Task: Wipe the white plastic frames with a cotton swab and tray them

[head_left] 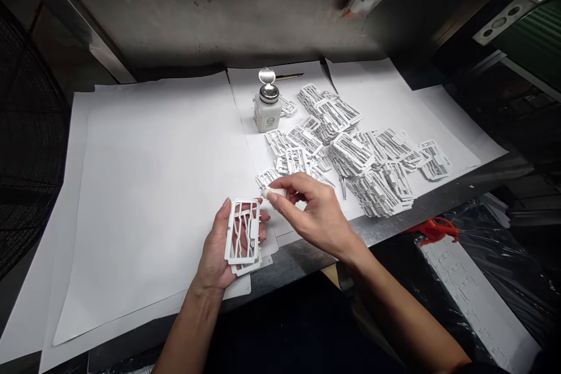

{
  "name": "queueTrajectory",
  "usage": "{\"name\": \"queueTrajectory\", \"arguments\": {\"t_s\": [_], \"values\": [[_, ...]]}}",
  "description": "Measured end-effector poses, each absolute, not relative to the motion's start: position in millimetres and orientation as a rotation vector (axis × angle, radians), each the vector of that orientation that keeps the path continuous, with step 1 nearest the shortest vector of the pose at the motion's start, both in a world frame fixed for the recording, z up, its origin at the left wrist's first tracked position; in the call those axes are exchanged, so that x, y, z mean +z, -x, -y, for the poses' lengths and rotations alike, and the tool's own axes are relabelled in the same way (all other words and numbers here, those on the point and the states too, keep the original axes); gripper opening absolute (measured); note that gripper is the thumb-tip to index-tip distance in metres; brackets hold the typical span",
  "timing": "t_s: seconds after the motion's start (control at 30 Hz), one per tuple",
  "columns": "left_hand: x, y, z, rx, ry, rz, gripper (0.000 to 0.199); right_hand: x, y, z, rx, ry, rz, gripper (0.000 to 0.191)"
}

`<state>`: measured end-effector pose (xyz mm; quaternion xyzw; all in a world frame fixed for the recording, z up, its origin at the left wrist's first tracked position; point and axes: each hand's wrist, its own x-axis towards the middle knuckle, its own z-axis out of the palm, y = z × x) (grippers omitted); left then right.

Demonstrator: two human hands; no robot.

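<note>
My left hand [214, 251] holds white plastic frames [243, 260], at least two, overlapping across the palm. Thin wavy bars cross the opening of the top frame. Just right of it, my right hand [313, 204] pinches a small white wad [274, 192] between thumb and fingers; its material is too small to make out. The wad is close to the upper right corner of the frames, and I cannot tell whether they touch. Beyond my right hand lies a large heap of similar white frames [353, 152], stacked loosely at various angles.
A white pump bottle [267, 114] with its metal lid raised stands behind the heap. White paper sheets [162, 187] cover the bench. A dark pointed tool [289, 76] lies at the back, and metal tweezers [343, 187] by the heap. Red-handled scissors [438, 229] rest below the bench edge.
</note>
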<state>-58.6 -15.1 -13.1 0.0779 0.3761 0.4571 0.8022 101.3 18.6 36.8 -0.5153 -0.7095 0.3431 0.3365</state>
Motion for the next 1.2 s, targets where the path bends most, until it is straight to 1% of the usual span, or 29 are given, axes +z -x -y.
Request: {"name": "queueTrajectory", "arguments": {"t_s": [0.13,0.27,0.4,0.57,0.77,0.97,1.1,1.2], "values": [[-9.1,60.4,16.0,0.933,-0.21,-0.863,0.042,33.5,-99.0,-29.7,0.837,1.322,1.986,0.013],[-2.2,66.6,17.2,0.799,-0.282,-0.964,0.043,38.9,-109.5,-42.1,0.754,1.179,2.353,0.015],[3.6,68.4,16.6,0.639,-0.357,-1.003,0.046,50.8,-115.8,-50.4,0.836,0.934,2.689,0.017],[3.7,66.0,16.0,0.585,-0.424,-1.032,0.043,58.0,-114.1,-53.6,0.854,0.857,2.862,0.019],[-0.2,67.6,17.0,0.518,-0.529,-1.02,0.043,56.5,-114.8,-50.9,0.806,0.821,2.932,0.021],[-2.0,68.1,16.1,0.529,-0.467,-0.979,0.043,49.0,-119.0,-48.3,0.846,0.884,2.866,0.019],[-0.9,68.3,14.1,0.548,-0.414,-0.97,0.045,41.9,-128.5,-48.8,0.875,1.047,2.725,0.015],[0.4,66.9,12.3,0.57,-0.351,-0.967,0.045,39.3,-133.0,-48.2,0.901,1.158,2.483,0.013]]}}
